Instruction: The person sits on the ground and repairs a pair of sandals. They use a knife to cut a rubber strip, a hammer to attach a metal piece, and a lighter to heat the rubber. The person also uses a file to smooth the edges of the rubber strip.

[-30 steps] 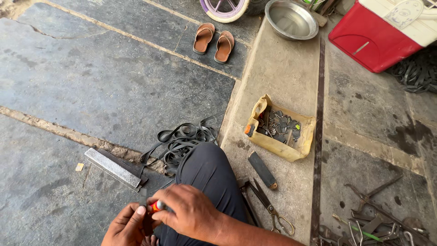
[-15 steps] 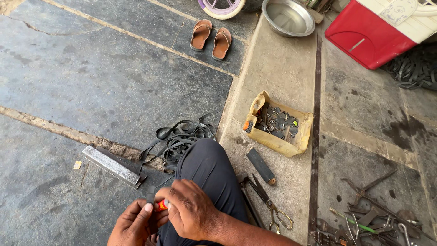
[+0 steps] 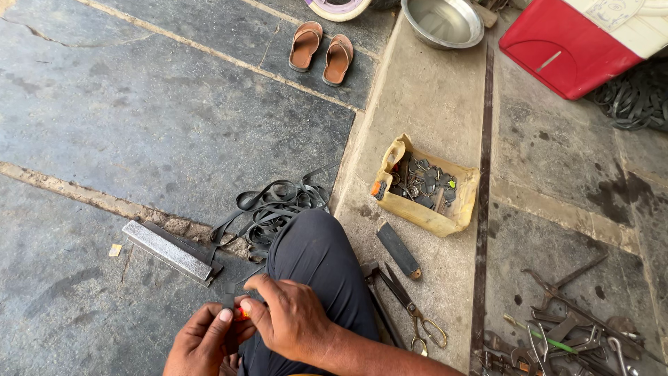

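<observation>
My left hand (image 3: 202,342) and right hand (image 3: 289,320) are bare, no gloves or rings showing. My forearm has no sleeve. Dark navy trousers (image 3: 316,268) cover my knee.

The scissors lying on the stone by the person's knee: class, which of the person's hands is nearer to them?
Right. The right hand works over the lap, just left of the scissors in the picture. The left hand lies farther off, beyond the right hand, both pinching a small orange object.

Light: soft, even daylight.
Shadows: faint, short beside the sandals (image 3: 322,49).
Glare: mild sheen inside the steel bowl (image 3: 443,21).
Focus: sharp throughout.
</observation>
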